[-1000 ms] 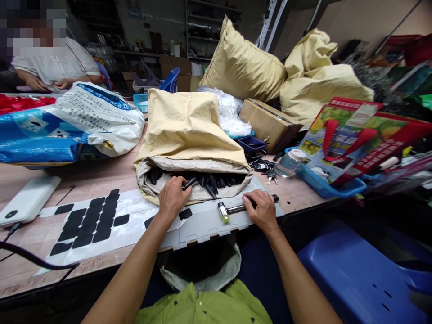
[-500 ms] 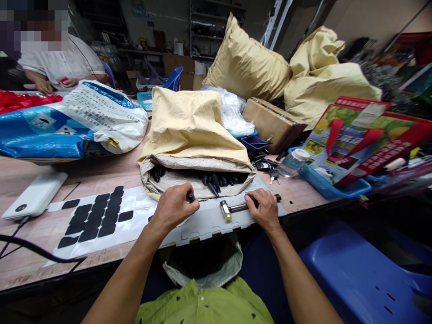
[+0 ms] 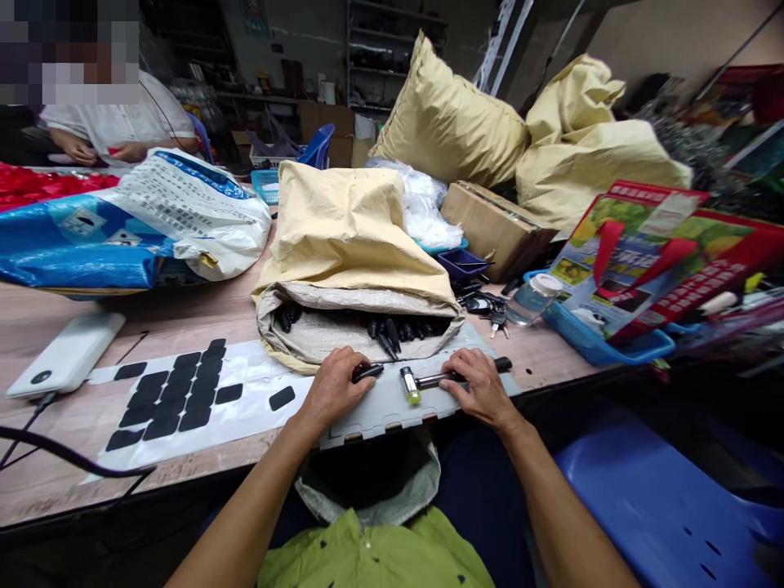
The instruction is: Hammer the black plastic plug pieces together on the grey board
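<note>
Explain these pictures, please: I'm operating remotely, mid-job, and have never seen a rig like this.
There's no robot here. One camera, worn on a person's head, takes every picture, looking forward and down at two bare hands.

The left hand holds a small black piece. The right hand has its fingers on the handle of a small hammer, above a grey board.

Behind them, a yellowish sack lies open on the table, with more black pieces in its mouth. To its left are a white sheet bearing black patches and a white device; to its right, keys and a jar. A co-worker sits beyond.
</note>
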Demonstrator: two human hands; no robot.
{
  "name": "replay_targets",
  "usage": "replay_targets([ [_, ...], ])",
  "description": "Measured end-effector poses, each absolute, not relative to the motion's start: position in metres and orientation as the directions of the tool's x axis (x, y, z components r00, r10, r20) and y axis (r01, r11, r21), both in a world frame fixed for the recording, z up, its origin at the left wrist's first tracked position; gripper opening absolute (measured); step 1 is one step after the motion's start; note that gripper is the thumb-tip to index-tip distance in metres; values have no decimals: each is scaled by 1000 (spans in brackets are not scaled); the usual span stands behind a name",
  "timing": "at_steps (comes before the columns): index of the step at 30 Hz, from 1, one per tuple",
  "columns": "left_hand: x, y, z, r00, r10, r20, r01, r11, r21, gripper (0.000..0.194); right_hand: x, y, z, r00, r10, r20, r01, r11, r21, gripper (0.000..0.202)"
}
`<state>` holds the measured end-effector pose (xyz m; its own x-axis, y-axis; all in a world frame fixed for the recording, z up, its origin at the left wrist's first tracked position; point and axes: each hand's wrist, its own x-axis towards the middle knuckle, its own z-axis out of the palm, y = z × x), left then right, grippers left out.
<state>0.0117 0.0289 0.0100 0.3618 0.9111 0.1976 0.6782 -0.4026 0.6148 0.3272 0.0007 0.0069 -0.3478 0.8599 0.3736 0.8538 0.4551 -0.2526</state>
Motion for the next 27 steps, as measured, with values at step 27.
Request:
replay_targets([
  [27,7,25,-6,307,911,275,558,-406,724,18,241,-41,34,-131,860,493,893,319,-319,21],
])
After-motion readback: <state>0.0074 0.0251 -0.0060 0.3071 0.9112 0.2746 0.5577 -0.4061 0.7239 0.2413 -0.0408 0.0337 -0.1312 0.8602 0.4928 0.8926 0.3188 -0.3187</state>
